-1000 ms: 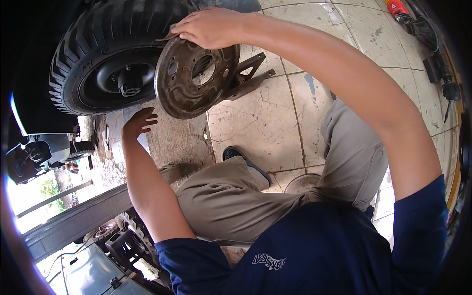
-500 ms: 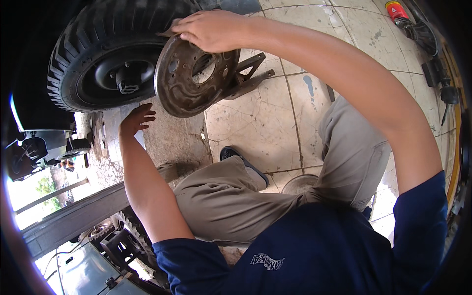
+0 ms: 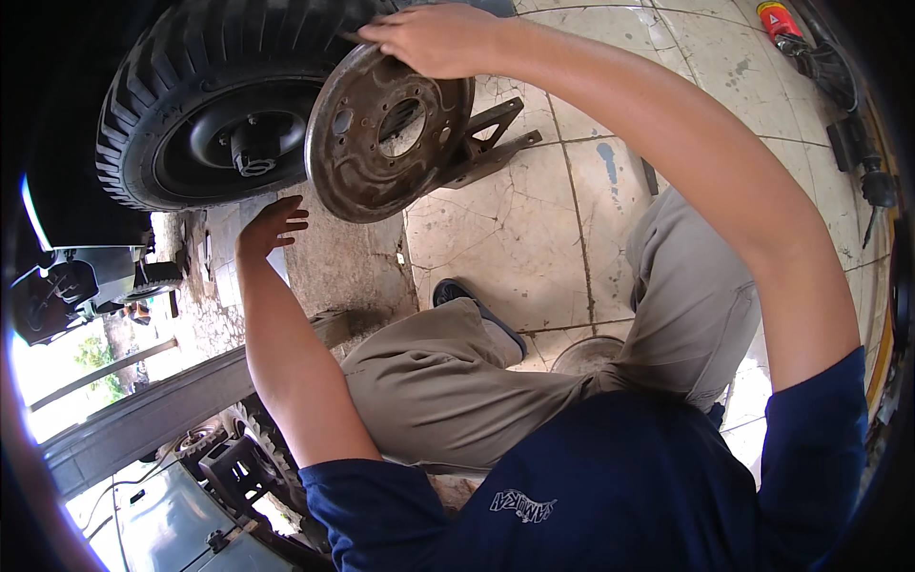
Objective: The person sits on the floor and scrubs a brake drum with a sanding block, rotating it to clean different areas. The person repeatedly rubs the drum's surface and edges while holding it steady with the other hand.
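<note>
A brown, worn steel wheel disc with a big centre hole and smaller holes round it stands tilted before me. It leans against a dark metal bracket. At its top rim my right hand is closed on a thin brown sheet, which looks like sandpaper and is mostly hidden under the fingers. My left hand hangs in the air just off the disc's lower left edge, fingers apart, holding nothing.
A black treaded tyre on a dark wheel stands right behind the disc. Tiled floor lies under my shoe. At the far right are a red can and a dark power tool. A grey metal beam crosses the lower left.
My right hand has slid up and slightly left along the disc's rim, with the brown sheet. More of the disc's face shows. The left hand has barely moved.
</note>
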The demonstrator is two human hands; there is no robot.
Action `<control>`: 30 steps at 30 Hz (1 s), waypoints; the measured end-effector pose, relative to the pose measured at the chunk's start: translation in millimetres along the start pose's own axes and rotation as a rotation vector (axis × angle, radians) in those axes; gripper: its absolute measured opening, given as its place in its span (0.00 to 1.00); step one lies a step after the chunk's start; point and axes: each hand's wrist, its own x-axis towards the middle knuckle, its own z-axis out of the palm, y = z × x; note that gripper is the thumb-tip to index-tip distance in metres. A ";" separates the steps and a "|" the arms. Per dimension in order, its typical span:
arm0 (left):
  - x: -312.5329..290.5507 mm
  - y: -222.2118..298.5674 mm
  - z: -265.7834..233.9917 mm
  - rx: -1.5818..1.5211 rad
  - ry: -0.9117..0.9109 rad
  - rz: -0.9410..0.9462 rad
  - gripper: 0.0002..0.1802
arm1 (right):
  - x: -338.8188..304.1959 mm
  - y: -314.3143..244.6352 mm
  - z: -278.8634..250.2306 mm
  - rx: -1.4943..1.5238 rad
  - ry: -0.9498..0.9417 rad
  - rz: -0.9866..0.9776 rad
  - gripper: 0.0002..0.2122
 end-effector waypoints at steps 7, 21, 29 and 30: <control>3.7 -6.2 -2.2 -0.023 0.006 -0.028 0.38 | -9.4 -7.7 16.5 -0.030 0.265 -0.191 0.20; -4.3 0.4 -2.3 -0.005 0.023 -0.018 0.37 | 7.1 0.0 2.5 0.039 -0.123 0.244 0.20; -6.8 -2.6 3.3 0.003 0.031 -0.043 0.36 | -6.7 -1.4 1.5 -0.084 0.062 -0.012 0.16; -7.5 2.2 3.1 0.008 0.034 -0.026 0.36 | -11.0 15.6 -6.2 -0.087 0.032 0.086 0.15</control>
